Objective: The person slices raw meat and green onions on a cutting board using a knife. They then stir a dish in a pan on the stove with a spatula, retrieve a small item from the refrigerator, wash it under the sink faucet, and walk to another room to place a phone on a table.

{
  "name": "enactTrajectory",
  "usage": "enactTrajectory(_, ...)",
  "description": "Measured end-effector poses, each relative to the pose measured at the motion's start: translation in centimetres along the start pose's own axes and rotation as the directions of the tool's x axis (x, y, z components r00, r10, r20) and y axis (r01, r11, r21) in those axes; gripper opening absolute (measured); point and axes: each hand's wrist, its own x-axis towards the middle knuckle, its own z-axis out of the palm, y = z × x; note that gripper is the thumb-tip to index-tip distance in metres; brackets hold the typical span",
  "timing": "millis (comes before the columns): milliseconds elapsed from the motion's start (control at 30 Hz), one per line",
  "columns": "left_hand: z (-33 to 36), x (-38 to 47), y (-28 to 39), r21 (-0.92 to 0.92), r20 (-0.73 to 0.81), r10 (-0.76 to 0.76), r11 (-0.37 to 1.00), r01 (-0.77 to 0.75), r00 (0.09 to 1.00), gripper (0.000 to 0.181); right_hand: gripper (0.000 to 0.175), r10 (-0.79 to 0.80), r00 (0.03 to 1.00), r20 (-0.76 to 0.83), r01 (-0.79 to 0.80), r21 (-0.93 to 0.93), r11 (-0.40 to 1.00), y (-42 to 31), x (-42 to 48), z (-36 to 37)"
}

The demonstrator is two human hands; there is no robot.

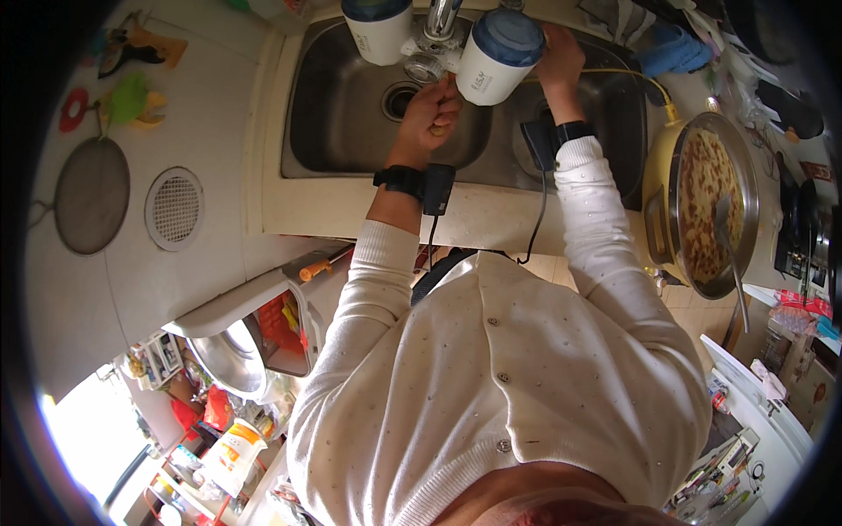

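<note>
My left hand (431, 118) is closed in a fist over the left sink basin (335, 125). A slim tan object shows at the fist's lower edge, mostly hidden by the fingers. My right hand (562, 59) is beside a white faucet-mounted filter canister (493, 85) with a blue top, over the right basin (608, 125). The canister covers its fingers, so what they hold is hidden. A second white canister (378, 36) stands left of the chrome faucet (442, 20). Both wrists wear black bands with corded black modules.
At right, a yellow pan (658, 164) holds browned food (710, 191) and a metal spoon (722, 217). A blue cloth (674, 51) lies behind the basin. A round mesh strainer (92, 196) and a white vent grille (175, 208) are at left.
</note>
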Motion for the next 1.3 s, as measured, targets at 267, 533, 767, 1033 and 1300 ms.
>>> enactTrajectory(267, -0.3, 1.4, 0.0, 0.143, -0.106, 0.063, 0.989, -0.048, 0.992, 0.029, 0.009, 0.358, 0.218, 0.908, -0.924, 0.310, -0.223, -7.6, -7.0, -0.2)
enactTrajectory(533, -1.0, 0.8, -2.2, 0.379, -0.197, 0.723, 0.679, -0.629, 0.662, 0.023, 0.030, 0.223, 0.399, 0.890, -0.835, 0.453, -0.312, -12.9, -10.7, 4.7)
enactTrajectory(767, -1.1, 0.6, -2.9, 0.854, 0.080, 0.893, 0.168, -0.492, 0.444, 0.020, 0.033, 0.366, 0.305, 0.879, -0.837, 0.431, -0.338, -15.1, -9.2, 4.1)
enactTrajectory(1033, 0.2, 0.0, -3.9, 0.634, -0.058, 0.701, 0.576, -0.516, 0.711, 0.032, 0.030, 0.392, 0.344, 0.853, -0.860, 0.454, -0.235, -14.3, -8.8, 3.8)
enactTrajectory(1300, -2.6, 1.3, -4.4, 0.778, 0.595, 0.700, -0.626, -0.063, 0.395, 0.028, 0.027, 0.309, 0.457, 0.834, -0.853, 0.510, -0.116, -13.9, -9.9, 2.7)
